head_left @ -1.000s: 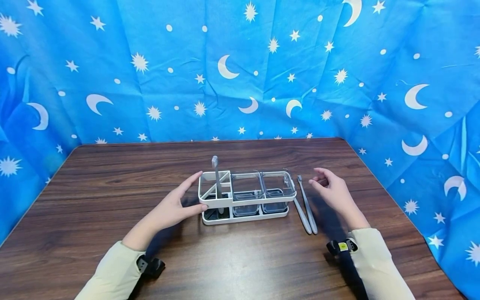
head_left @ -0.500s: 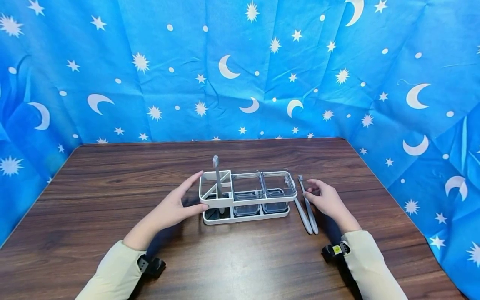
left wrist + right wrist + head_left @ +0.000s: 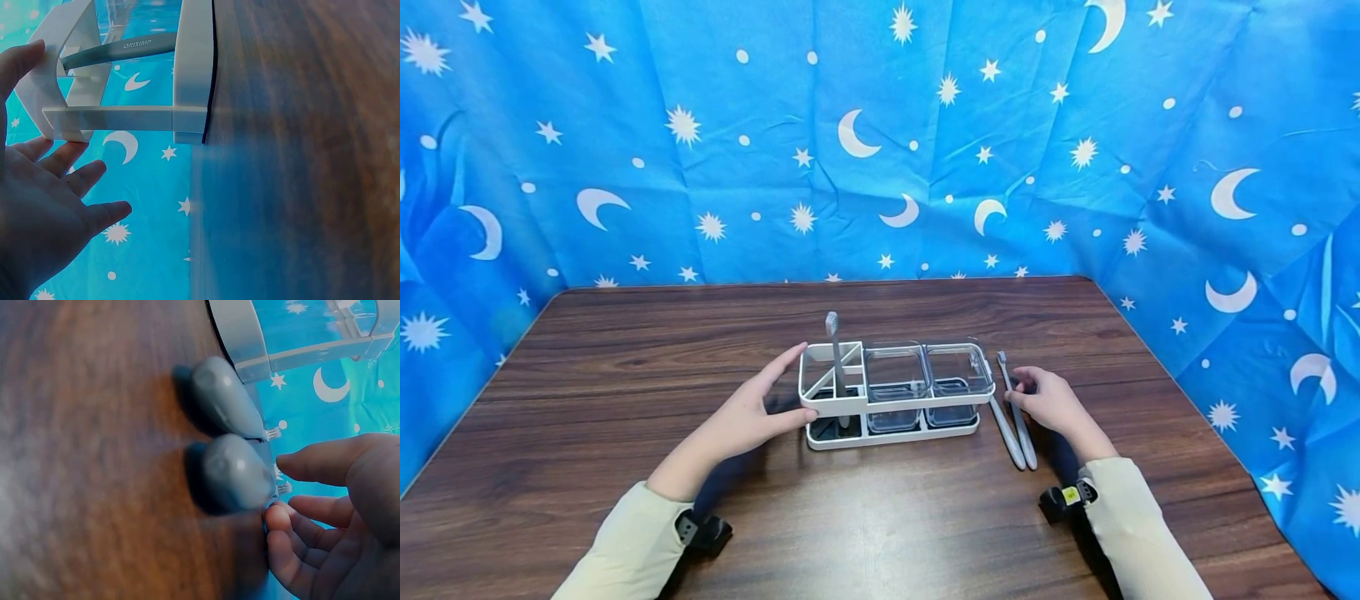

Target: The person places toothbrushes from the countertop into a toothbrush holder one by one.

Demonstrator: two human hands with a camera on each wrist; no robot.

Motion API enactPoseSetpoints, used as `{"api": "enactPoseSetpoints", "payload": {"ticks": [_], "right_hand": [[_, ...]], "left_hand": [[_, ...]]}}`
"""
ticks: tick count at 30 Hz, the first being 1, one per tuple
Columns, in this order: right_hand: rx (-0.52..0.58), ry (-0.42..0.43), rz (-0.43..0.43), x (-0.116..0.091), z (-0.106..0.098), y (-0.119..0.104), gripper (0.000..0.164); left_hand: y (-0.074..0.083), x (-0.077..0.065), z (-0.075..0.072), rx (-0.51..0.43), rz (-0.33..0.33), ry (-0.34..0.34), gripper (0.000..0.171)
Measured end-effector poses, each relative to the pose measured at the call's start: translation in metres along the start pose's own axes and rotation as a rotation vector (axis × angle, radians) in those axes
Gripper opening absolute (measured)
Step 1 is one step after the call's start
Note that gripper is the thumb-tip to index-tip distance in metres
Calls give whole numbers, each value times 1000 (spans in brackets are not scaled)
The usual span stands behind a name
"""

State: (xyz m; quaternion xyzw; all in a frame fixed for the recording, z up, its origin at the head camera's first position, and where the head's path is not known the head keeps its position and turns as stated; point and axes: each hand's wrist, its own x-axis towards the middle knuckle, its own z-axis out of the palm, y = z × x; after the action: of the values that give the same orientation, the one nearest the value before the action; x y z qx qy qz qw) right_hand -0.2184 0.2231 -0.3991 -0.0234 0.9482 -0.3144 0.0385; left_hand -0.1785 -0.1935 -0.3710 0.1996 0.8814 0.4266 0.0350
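Observation:
A white toothbrush holder (image 3: 827, 407) stands on the table, with a grey toothbrush (image 3: 838, 362) upright in its divided left end. My left hand (image 3: 748, 417) grips that end, thumb in front and fingers behind; in the left wrist view the other fingers spread below the holder's frame. Right of the holder lie two grey toothbrushes (image 3: 1018, 425) side by side, handles toward me. My right hand (image 3: 1052, 404) is at the outer one, thumb and bent fingers on either side of its upper part. In the right wrist view a gap shows between thumb (image 3: 312, 461) and forefinger.
Two clear cups (image 3: 895, 375) sit in the holder's middle and right slots. The dark wooden table (image 3: 880, 525) ends at a blue curtain (image 3: 737, 167) with white moons and stars. Each wrist carries a black camera (image 3: 703, 533).
My right hand has moved left and slightly down to the outer lying toothbrush, its fingers drawing closer together. My left hand and the holder have stayed in place.

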Motion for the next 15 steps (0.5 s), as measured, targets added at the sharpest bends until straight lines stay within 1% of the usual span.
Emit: {"api": "enactPoseSetpoints", "payload": {"ticks": [4, 9, 15], "right_hand": [[-64, -9, 3, 2, 1, -1, 48], [-147, -15, -6, 3, 1, -3, 46], [-191, -26, -12, 2, 1, -6, 43]], "left_hand": [[-1, 0, 0, -2, 6, -1, 81], [-1, 0, 0, 25, -16, 6, 81], [2, -1, 0, 24, -26, 9, 80]]}}
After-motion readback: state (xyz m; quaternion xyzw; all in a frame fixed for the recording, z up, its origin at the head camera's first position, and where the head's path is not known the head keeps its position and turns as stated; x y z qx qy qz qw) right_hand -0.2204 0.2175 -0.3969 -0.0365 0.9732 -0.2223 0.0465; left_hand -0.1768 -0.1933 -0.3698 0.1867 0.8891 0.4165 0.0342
